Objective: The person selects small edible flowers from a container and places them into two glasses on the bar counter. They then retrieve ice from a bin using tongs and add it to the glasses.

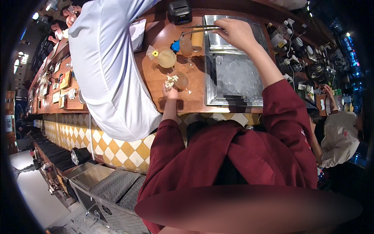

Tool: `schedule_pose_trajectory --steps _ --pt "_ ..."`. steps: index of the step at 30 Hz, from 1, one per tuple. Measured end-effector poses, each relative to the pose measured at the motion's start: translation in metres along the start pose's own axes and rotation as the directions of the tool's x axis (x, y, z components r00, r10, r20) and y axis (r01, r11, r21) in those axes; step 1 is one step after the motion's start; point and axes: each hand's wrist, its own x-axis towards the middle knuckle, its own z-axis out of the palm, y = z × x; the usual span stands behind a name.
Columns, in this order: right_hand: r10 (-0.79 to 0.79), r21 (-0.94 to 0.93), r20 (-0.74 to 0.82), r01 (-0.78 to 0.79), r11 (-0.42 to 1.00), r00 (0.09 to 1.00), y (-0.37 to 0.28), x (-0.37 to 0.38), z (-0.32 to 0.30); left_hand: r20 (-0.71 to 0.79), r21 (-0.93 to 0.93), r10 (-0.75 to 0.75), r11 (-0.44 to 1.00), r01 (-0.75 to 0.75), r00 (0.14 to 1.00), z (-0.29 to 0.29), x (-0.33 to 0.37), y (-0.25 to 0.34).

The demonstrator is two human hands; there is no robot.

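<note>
My right hand [233, 33] is closed around long metal tweezers [202, 28], whose tips point left over the counter beside the blue garnish [175, 47]. A sprig of small white flowers [171, 82] is at the fingertips of my left hand [170, 93], which seems closed on it; the flowers partly hide the fingers. Right beside them stands a stemmed glass with a pale drink [181, 80]. Farther away are a round glass of cloudy yellow drink [167, 58] with a yellow flower [155, 53] at its rim, and another stemmed glass [186, 46] next to the blue garnish.
A metal ice well [238, 74] full of ice is set into the wooden counter on the right. A black boxy device [179, 12] stands at the back, beyond a tan cylinder [197, 40]. A person in a pale shirt [105, 66] leans over the counter close on my left.
</note>
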Motion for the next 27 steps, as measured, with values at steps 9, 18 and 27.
schedule_pose_trajectory --steps 9,18,27 --pt "-0.146 -0.136 0.183 0.172 0.976 0.972 -0.010 0.023 0.007 0.085 -0.159 0.009 0.987 0.005 0.996 0.003 0.063 0.003" --pt "-0.169 -0.195 0.271 0.226 0.955 0.948 -0.020 0.046 0.018 0.158 -0.152 -0.042 0.986 0.066 0.986 -0.004 0.074 0.008" --pt "-0.186 -0.192 0.238 0.234 0.953 0.953 -0.020 0.041 0.017 0.085 -0.178 -0.048 0.982 0.063 0.995 0.013 0.071 -0.004"
